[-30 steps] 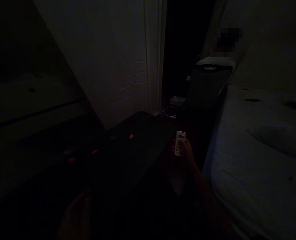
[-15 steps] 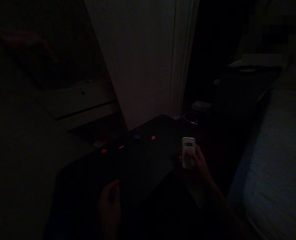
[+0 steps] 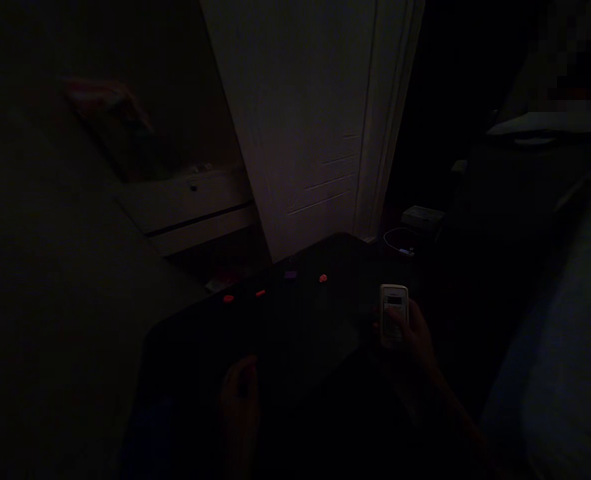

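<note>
My right hand (image 3: 418, 337) is wrapped round a white remote control (image 3: 394, 299), held upright with its small dark display towards me. The thumb lies over its buttons. Lower left, my left hand (image 3: 240, 393) is closed, fingers curled above the dark table (image 3: 295, 327); whether anything is in them is too dark to see. Beyond it, small items lie in a loose row on the table: a round red piece (image 3: 228, 299), a short orange-red piece (image 3: 260, 293), a purple block (image 3: 290, 275) and a pinkish-orange piece (image 3: 323, 278).
The room is very dark. A white door (image 3: 315, 133) stands behind the table, and a pale drawer unit (image 3: 200, 200) is at the left. Right of the door are a box (image 3: 422, 217) and a white cable (image 3: 392, 233). A pale bed-like surface (image 3: 570, 347) lies at the right.
The view has swung a little left, so everything sits further right in it, and the picture is darker. My right hand still holds the remote control; my left hand stays closed.
</note>
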The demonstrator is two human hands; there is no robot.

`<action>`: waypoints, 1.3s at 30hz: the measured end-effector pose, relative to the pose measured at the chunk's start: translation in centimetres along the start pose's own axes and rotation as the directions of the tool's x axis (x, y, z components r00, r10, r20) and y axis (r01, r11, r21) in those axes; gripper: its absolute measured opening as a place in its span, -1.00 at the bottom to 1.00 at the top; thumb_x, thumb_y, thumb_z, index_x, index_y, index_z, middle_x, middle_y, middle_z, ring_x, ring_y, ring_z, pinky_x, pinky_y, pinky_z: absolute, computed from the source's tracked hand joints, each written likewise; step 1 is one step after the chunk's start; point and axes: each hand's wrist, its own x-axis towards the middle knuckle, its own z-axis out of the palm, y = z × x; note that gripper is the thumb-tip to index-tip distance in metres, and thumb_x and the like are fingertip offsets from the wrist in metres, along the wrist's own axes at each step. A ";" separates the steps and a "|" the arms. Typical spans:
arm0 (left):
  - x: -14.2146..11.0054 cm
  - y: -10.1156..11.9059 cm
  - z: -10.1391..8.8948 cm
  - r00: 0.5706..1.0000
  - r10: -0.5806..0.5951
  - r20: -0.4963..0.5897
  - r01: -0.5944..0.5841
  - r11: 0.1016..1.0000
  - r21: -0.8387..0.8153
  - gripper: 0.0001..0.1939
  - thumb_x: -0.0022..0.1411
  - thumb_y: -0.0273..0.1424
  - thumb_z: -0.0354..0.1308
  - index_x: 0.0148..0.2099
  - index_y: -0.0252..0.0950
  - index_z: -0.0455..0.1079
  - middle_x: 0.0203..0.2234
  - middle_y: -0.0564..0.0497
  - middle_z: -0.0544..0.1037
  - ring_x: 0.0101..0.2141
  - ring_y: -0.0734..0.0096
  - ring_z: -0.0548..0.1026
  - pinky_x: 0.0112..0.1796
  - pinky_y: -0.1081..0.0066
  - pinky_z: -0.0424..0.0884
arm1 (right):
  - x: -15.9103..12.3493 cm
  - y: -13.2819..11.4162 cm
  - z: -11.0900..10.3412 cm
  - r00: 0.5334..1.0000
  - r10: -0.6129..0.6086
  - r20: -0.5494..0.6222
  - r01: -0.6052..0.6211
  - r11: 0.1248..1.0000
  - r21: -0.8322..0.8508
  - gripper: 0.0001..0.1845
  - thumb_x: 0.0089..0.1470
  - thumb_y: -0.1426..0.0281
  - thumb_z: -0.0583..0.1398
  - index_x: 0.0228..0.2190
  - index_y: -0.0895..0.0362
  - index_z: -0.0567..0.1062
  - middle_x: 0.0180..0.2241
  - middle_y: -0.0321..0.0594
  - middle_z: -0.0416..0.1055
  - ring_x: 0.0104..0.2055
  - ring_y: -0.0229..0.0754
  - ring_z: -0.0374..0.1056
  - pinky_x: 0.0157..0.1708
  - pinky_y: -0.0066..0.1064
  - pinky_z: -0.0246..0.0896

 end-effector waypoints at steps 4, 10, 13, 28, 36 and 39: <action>0.0 0.0 0.0 1.000 0.010 0.003 -0.010 1.000 -0.011 -0.58 0.18 -0.06 0.10 -0.12 -0.25 0.54 -0.10 -0.17 0.61 -0.06 -0.06 0.55 0.05 -0.06 0.41 | 0.2 0.3 -0.2 1.000 -0.026 -0.005 0.025 0.999 -0.025 -0.39 -0.10 0.06 0.46 -0.08 0.01 0.45 -0.31 -0.26 0.59 -0.51 -0.14 0.50 -0.58 -0.38 0.46; -0.1 0.1 0.1 1.000 0.010 0.003 -0.010 1.000 -0.026 -0.60 0.18 -0.09 0.10 -0.12 -0.26 0.54 -0.09 -0.18 0.61 -0.06 -0.05 0.55 0.05 -0.05 0.41 | 0.1 0.1 -0.1 1.000 0.002 0.007 -0.002 1.000 -0.016 -0.31 -0.13 0.03 0.47 -0.02 0.01 0.43 -0.27 -0.22 0.60 -0.51 -0.13 0.51 -0.63 -0.41 0.42; -0.1 -0.1 0.1 1.000 0.010 -0.001 -0.010 0.999 -0.034 -0.59 0.18 -0.09 0.11 -0.11 -0.26 0.54 -0.09 -0.17 0.61 -0.06 -0.03 0.55 0.05 -0.03 0.42 | 0.0 -0.1 -0.1 1.000 -0.001 -0.013 0.000 1.000 -0.027 -0.33 -0.11 0.02 0.46 -0.03 0.02 0.44 -0.26 -0.21 0.60 -0.49 -0.12 0.52 -0.61 -0.40 0.45; 0.1 -0.2 0.3 1.000 0.018 -0.008 -0.018 0.999 -0.045 -0.58 0.18 -0.09 0.09 -0.12 -0.28 0.54 -0.10 -0.20 0.61 -0.07 -0.04 0.55 0.04 -0.05 0.43 | 0.4 -0.3 -0.4 0.996 0.013 -0.088 -0.017 0.999 -0.051 -0.29 -0.19 0.04 0.49 -0.06 0.04 0.43 -0.34 -0.28 0.57 -0.54 -0.14 0.49 -0.65 -0.43 0.43; 0.0 0.2 0.2 1.000 0.027 -0.017 -0.027 0.999 -0.039 -0.57 0.17 -0.07 0.09 -0.13 -0.29 0.53 -0.12 -0.20 0.61 -0.07 -0.06 0.55 0.04 -0.06 0.41 | 0.6 -0.3 -0.8 0.995 0.005 -0.100 -0.016 0.994 -0.104 -0.28 -0.19 0.01 0.48 -0.07 0.05 0.42 -0.32 -0.25 0.57 -0.50 -0.07 0.53 -0.63 -0.39 0.45; 0.0 0.3 0.2 1.000 0.004 -0.011 -0.004 0.999 -0.033 -0.56 0.18 -0.06 0.07 -0.13 -0.29 0.54 -0.10 -0.21 0.61 -0.06 -0.07 0.54 0.05 -0.06 0.40 | 0.6 -0.6 -0.6 0.993 0.011 -0.121 -0.024 0.994 -0.108 -0.26 -0.24 0.02 0.48 -0.07 0.06 0.42 -0.33 -0.25 0.57 -0.53 -0.08 0.52 -0.63 -0.37 0.45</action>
